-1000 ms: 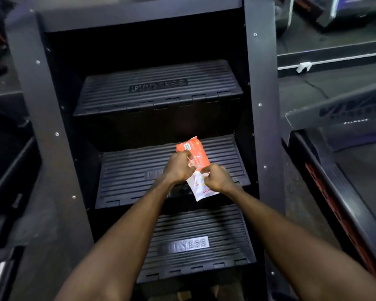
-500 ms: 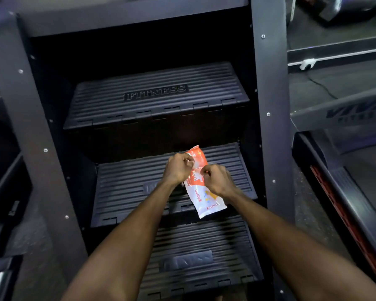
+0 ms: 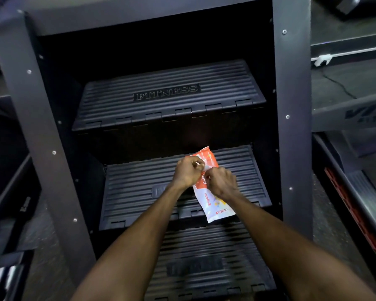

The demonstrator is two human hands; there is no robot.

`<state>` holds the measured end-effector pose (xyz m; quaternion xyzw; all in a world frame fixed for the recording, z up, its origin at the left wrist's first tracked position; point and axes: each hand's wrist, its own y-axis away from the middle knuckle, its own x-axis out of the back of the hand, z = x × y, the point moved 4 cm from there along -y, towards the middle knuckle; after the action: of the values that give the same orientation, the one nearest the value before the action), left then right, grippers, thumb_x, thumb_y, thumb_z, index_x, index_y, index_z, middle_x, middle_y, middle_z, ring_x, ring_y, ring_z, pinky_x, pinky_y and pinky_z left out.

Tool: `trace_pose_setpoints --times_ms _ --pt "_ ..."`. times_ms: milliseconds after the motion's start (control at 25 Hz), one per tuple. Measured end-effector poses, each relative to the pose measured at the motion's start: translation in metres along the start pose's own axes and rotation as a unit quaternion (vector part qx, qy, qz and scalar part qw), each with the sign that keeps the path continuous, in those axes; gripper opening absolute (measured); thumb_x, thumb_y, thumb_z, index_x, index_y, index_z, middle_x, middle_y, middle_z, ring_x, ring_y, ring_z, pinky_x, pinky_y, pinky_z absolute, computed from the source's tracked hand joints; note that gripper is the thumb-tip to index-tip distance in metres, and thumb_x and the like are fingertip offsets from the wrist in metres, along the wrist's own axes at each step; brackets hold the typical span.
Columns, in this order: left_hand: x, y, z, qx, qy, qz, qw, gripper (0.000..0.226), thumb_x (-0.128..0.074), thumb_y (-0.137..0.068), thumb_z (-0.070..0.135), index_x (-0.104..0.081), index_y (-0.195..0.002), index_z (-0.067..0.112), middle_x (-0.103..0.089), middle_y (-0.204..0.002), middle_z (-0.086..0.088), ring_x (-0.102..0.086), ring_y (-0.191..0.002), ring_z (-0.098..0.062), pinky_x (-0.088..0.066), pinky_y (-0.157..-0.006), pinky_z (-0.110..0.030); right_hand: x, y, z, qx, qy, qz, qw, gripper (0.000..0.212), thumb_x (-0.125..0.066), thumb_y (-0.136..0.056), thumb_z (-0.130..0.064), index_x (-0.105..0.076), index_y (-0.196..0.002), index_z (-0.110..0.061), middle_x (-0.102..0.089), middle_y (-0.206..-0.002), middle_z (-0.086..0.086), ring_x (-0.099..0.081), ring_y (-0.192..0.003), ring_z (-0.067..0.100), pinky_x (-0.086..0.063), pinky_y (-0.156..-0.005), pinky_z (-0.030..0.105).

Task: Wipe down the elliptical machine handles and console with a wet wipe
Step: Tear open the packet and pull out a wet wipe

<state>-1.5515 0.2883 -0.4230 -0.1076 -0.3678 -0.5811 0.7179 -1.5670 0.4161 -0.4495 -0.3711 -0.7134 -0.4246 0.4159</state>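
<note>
An orange and white wet wipe pack [image 3: 213,203] hangs in front of me over the black ribbed steps of a stair machine [image 3: 167,101]. My left hand [image 3: 188,171] grips the pack's upper part with curled fingers. My right hand [image 3: 223,183] pinches the pack's front near its middle, right beside the left hand. The pack's lower white end hangs free below both hands. No handles or console are in view.
Grey side frames [image 3: 291,127] with screws flank the steps on both sides. A second machine with a red-edged side rail [image 3: 356,213] stands at the right. A dark machine base [image 3: 11,203] lies at the left. Grey floor shows between them.
The pack has swung from tilted to hanging lower, with more of its white end showing below my hands. My view has shifted slightly, and both hands stay together on the pack.
</note>
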Motion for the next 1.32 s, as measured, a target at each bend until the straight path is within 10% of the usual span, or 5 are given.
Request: trace_pose_setpoints --times_ms 440,600,880,1160,1320 --pt "0.005 0.000 0.001 -0.003 -0.012 -0.001 1.000 0.016 -0.060 -0.090 0.013 -0.074 -0.085 0.019 -0.061 -0.071 0.005 -0.059 -0.074 -0.018 -0.039 -0.066 -0.022 0.014 0.013 0.009 -0.068 -0.312 0.065 0.945 0.011 -0.056 -0.092 -0.013 -0.063 -0.085 -0.016 -0.065 -0.082 -0.001 -0.062 -0.078 0.017 -0.045 -0.069 0.030" --pt "0.004 0.004 0.004 0.006 -0.028 -0.007 1.000 0.020 -0.056 -0.090 0.013 -0.074 -0.086 0.019 -0.069 -0.083 0.000 -0.059 -0.072 -0.014 -0.039 -0.063 -0.020 0.030 0.019 0.014 -0.163 -0.526 0.082 0.831 0.014 -0.044 -0.097 -0.011 -0.055 -0.088 -0.008 -0.061 -0.077 0.007 -0.059 -0.055 0.014 -0.043 -0.043 0.022" --pt "-0.005 0.029 0.006 -0.027 -0.067 -0.099 0.992 0.018 -0.064 -0.082 0.016 -0.070 -0.098 0.019 -0.069 -0.098 0.004 -0.064 -0.091 -0.015 -0.054 -0.079 -0.028 0.061 0.030 0.027 -0.237 -0.655 0.165 0.698 0.016 -0.046 -0.091 -0.011 -0.054 -0.078 -0.013 -0.055 -0.064 0.005 -0.052 -0.046 0.013 -0.041 -0.042 0.022" --pt "0.032 0.070 0.048 0.007 0.270 -0.082 0.959 0.010 -0.062 -0.093 0.023 -0.069 -0.096 0.016 -0.072 -0.092 -0.003 -0.064 -0.083 -0.017 -0.047 -0.071 -0.029 0.071 0.058 0.015 -0.228 -0.677 0.143 0.685 0.010 -0.057 -0.084 -0.007 -0.066 -0.088 -0.008 -0.069 -0.090 0.022 -0.065 -0.073 0.030 -0.051 -0.056 0.035" --pt "0.056 0.111 0.063 -0.069 0.237 -0.075 0.966 0.022 -0.072 -0.087 0.017 -0.069 -0.107 0.007 -0.070 -0.096 -0.006 -0.065 -0.082 -0.014 -0.050 -0.061 -0.018 0.088 0.095 -0.011 -0.192 -0.702 0.129 0.673 0.008 -0.063 -0.095 -0.013 -0.064 -0.091 -0.007 -0.069 -0.082 0.016 -0.064 -0.061 0.023 -0.049 -0.048 0.027"
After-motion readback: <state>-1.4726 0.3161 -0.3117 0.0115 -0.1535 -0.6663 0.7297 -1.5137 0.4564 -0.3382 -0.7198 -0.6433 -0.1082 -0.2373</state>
